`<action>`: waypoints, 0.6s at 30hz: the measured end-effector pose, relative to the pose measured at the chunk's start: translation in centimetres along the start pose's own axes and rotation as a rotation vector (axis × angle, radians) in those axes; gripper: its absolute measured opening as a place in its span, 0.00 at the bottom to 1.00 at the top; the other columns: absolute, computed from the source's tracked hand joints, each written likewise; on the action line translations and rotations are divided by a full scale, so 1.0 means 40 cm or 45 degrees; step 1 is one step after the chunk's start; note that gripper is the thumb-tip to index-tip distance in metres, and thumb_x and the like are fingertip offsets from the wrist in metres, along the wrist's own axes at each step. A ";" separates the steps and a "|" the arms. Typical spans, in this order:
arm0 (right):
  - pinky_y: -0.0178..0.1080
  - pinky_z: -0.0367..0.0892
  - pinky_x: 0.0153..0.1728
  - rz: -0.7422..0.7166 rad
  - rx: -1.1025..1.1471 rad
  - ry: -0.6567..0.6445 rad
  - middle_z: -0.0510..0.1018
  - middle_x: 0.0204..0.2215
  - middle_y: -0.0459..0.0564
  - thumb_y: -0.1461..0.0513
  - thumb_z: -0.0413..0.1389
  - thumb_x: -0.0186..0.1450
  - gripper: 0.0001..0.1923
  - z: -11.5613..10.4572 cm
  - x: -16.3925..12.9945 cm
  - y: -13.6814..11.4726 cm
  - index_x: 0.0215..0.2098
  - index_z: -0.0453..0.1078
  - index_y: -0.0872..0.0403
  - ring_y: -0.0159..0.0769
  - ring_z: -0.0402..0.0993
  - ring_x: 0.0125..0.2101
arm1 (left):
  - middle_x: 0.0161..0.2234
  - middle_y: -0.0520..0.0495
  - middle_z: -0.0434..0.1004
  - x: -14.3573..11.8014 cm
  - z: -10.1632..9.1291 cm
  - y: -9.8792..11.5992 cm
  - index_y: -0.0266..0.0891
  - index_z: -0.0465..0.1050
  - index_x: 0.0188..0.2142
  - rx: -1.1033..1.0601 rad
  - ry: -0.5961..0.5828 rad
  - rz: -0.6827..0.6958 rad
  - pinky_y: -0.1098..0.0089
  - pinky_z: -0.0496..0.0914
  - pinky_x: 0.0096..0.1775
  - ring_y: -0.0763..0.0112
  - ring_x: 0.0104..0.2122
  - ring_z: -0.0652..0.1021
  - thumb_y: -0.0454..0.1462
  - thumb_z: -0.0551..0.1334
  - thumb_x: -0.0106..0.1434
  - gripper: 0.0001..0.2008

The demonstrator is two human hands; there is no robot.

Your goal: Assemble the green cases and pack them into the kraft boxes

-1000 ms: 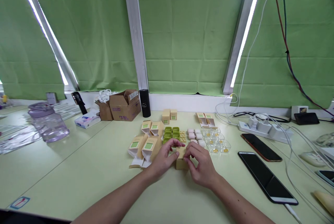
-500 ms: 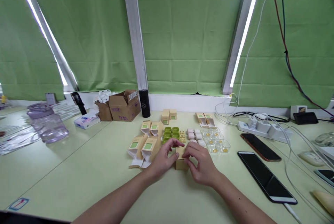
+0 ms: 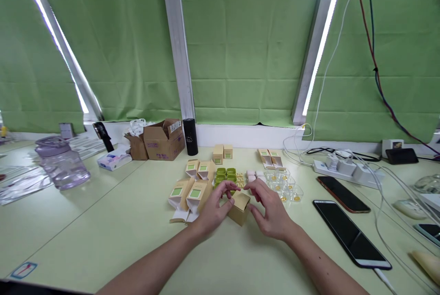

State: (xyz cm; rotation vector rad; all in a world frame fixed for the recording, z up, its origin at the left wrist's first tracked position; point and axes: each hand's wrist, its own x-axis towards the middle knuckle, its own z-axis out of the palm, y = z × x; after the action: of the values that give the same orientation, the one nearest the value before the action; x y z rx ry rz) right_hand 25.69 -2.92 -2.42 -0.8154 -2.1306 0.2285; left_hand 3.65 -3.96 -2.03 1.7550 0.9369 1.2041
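Note:
A small tan cardboard box (image 3: 238, 214) stands on the table between my hands, turned at an angle with its lid flap slightly raised. My left hand (image 3: 217, 208) grips it from the left, thumb on the near side and fingers curled behind. At the box's right side is my right hand (image 3: 270, 210), fingers apart and thumb at the box's edge; whether it touches I cannot tell. Beyond my hands are green square cups (image 3: 226, 175), small yellow pieces (image 3: 240, 179), whitish-pink blocks (image 3: 255, 174) and clear cups with yellow centres (image 3: 282, 185).
Open tan boxes with green labels (image 3: 195, 192) stand left of my hands. Behind are closed small boxes (image 3: 222, 153) and open cartons (image 3: 270, 158). Two phones (image 3: 350, 233) and a power strip (image 3: 347, 171) with cables lie right. A brown carton (image 3: 164, 141) and purple bottle (image 3: 62, 164) stand left.
The small box has turned from square-on to angled, and its lid edge has lifted a little. My right hand has drawn back slightly to the right, its fingers spreading off the lid.

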 end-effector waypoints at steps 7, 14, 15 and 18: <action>0.41 0.66 0.33 -0.018 -0.116 -0.094 0.73 0.49 0.54 0.67 0.57 0.60 0.29 0.001 -0.002 -0.020 0.59 0.62 0.48 0.45 0.74 0.40 | 0.49 0.41 0.76 0.009 0.000 -0.017 0.41 0.72 0.51 -0.047 0.068 -0.019 0.59 0.68 0.54 0.57 0.50 0.74 0.45 0.63 0.69 0.15; 0.39 0.66 0.30 0.035 -0.194 0.019 0.73 0.48 0.53 0.71 0.53 0.58 0.28 0.006 0.001 0.010 0.56 0.62 0.49 0.42 0.75 0.37 | 0.44 0.44 0.78 0.015 -0.004 -0.020 0.42 0.71 0.47 0.026 0.192 -0.035 0.60 0.70 0.51 0.58 0.48 0.77 0.41 0.62 0.68 0.10; 0.38 0.65 0.30 0.053 -0.206 0.032 0.74 0.47 0.53 0.72 0.53 0.58 0.28 0.010 0.001 0.014 0.56 0.62 0.48 0.42 0.76 0.37 | 0.44 0.44 0.78 0.014 -0.004 -0.018 0.42 0.71 0.47 0.039 0.202 -0.041 0.61 0.70 0.50 0.58 0.47 0.78 0.41 0.62 0.68 0.10; 0.37 0.62 0.28 0.138 -0.279 0.080 0.76 0.46 0.53 0.71 0.51 0.62 0.24 0.024 0.002 0.024 0.56 0.62 0.49 0.42 0.77 0.37 | 0.38 0.46 0.79 0.010 -0.002 -0.013 0.42 0.71 0.47 0.090 0.218 -0.068 0.62 0.70 0.45 0.59 0.42 0.78 0.43 0.60 0.70 0.10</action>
State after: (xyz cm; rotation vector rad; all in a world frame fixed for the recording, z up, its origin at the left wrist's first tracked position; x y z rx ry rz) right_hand 25.37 -2.02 -3.38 -1.0527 -2.0785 0.0250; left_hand 3.60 -3.36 -2.32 1.6898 1.1317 1.3168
